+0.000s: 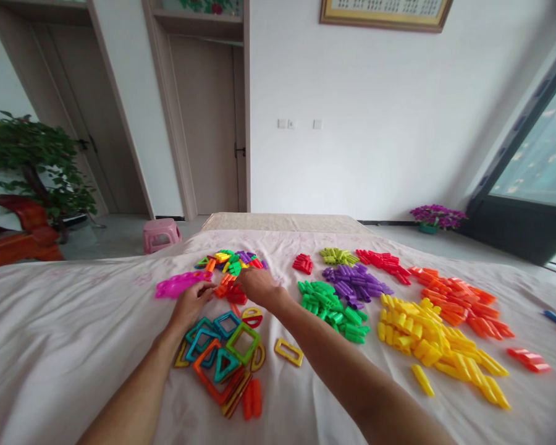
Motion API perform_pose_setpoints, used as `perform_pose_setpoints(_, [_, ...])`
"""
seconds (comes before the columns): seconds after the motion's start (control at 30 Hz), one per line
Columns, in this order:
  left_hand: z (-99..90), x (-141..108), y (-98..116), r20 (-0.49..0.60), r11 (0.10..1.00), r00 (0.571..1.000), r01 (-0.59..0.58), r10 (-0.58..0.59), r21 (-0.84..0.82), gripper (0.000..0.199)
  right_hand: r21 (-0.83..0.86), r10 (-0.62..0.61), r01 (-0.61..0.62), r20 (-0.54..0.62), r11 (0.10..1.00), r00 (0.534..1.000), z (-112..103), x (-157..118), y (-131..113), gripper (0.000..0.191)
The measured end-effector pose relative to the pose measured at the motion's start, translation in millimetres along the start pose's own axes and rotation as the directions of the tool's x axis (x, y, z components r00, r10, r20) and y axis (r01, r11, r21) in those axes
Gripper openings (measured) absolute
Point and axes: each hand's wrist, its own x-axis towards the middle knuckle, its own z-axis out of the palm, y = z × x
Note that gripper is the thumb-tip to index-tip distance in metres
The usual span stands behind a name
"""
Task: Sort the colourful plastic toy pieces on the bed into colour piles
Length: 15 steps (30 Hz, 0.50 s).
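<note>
My right hand (256, 285) reaches over the red and orange pieces (231, 292) at the near side of a mixed pile (235, 267); its fingertips are hidden among them. Just left of it, my left hand (195, 299) has its fingers bent together beside a magenta plastic piece (178, 285), and what they hold, if anything, is too small to tell. Below both hands lie several flat frames, among them a green square frame (254, 342) and an orange one (205, 378). Apart from these is a yellow rectangular frame (288, 351).
On the cloth (97, 321) to the right lie green (328, 307), purple (354, 283), yellow (421, 330), orange (458, 296) and red (383, 262) piles. Two orange sticks (252, 398) lie near the front. A pink stool (161, 235) stands beyond.
</note>
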Motion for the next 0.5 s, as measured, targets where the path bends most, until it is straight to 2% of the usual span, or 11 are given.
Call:
perform_pose_setpoints(0.1, [-0.6, 0, 2, 0.01, 1.0, 1.0, 0.002, -0.002, 0.008, 0.047, -0.088, -0.025, 0.031, 0.071, 0.996, 0.997, -11, 5, -8, 0.028])
perform_pose_setpoints(0.2, [-0.7, -1, 4, 0.005, 1.0, 1.0, 0.003, -0.003, 0.009, 0.046, -0.098, 0.011, -0.006, 0.055, 0.995, 0.998, -10, 5, -10, 0.026])
perform_pose_setpoints(0.27, [-0.4, -2, 5, 0.0, 1.0, 1.0, -0.001, 0.001, 0.009, 0.046, -0.019, 0.075, -0.075, -0.002, 0.997, 0.997, -6, 2, -7, 0.026])
perform_pose_setpoints(0.37, [0.6, -2, 7, -0.007, 1.0, 1.0, -0.006, 0.006, 0.011, 0.046, 0.215, 0.21, -0.188, -0.084, 0.958, 0.974, -2, -10, 4, 0.024])
perform_pose_setpoints(0.5, [0.6, -3, 7, -0.012, 0.999, 1.0, -0.01, 0.01, 0.038, 0.047, 0.438, 0.273, -0.183, -0.153, 0.88, 0.95, -11, -41, 27, 0.022])
